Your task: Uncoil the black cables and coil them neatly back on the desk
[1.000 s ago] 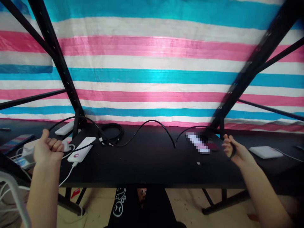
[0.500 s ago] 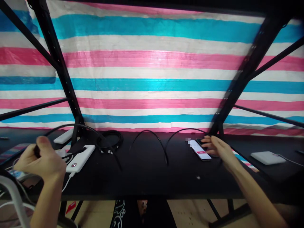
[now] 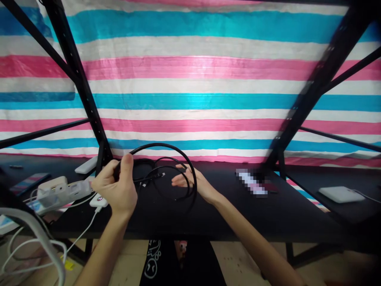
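My left hand (image 3: pixel 117 192) is closed around a black cable (image 3: pixel 162 145), which arches out of the fist to the right in a large loop. Further turns of the cable hang between my two hands. My right hand (image 3: pixel 199 184) has its fingers stretched out to the left, among these loops; parts of the cable cross in front of them. Whether the fingers touch it is hard to tell. Behind the loops, a second black cable coil (image 3: pixel 143 162) lies on the black table (image 3: pixel 226 218), partly hidden. A white power bank (image 3: pixel 97 201) is mostly covered by my left hand.
A blurred-out phone (image 3: pixel 251 183) lies at the right, beside a dark red object (image 3: pixel 270 186). White boxes (image 3: pixel 337 194) sit far right. At the left are a power strip (image 3: pixel 64 192), white cords (image 3: pixel 38 234) and a phone (image 3: pixel 31 183). Black metal posts (image 3: pixel 83 95) flank the table.
My left hand has moved right with the cable. My right hand has swung left from beside the phone into the loops. The cable loops are now bunched closer together.
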The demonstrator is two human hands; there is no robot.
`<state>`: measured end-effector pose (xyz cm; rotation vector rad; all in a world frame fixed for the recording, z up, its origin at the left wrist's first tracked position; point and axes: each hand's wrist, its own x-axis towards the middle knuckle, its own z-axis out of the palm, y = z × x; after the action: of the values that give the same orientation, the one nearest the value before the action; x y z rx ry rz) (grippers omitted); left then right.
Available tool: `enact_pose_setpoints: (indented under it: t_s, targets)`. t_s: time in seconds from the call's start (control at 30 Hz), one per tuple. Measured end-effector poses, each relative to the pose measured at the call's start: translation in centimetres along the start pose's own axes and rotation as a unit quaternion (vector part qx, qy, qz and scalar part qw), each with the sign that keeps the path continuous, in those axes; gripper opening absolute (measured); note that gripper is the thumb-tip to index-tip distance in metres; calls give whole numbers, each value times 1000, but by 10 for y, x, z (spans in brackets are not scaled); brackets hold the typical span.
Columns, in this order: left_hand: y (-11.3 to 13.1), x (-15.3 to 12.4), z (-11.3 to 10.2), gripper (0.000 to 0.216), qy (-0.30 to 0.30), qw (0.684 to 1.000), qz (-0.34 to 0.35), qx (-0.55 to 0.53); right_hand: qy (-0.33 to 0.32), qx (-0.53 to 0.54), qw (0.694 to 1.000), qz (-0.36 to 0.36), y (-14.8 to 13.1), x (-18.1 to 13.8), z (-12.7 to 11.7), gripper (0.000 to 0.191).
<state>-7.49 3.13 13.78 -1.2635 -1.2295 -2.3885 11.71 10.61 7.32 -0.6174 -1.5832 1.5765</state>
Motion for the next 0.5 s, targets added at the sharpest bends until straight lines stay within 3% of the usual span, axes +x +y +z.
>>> enact_pose_setpoints:
  t_s: [0.07, 0.1, 0.2, 0.27, 0.4, 0.5]
  targets:
    - [2, 2, 1, 48, -49, 998, 6, 28, -3, 27, 1000, 1, -4, 5, 2, 48]
    - [3, 4, 0, 48, -107, 993, -6, 49, 6, 31, 1000, -2, -8, 5, 1, 48]
    - [1, 11, -7, 47, -288, 950, -89, 81, 39, -6, 999, -16, -26, 1, -9, 47]
    - [-2, 15, -15, 49, -357, 919, -154, 59, 68, -64, 995, -36, -39, -4, -16, 48]
    - [-5, 27, -38, 58, -386, 881, -271, -35, 158, -210, 961, -83, -58, -16, -34, 45]
    - [-7, 40, -56, 58, -401, 858, -320, -34, 205, -258, 938, -106, -62, -22, -51, 45]
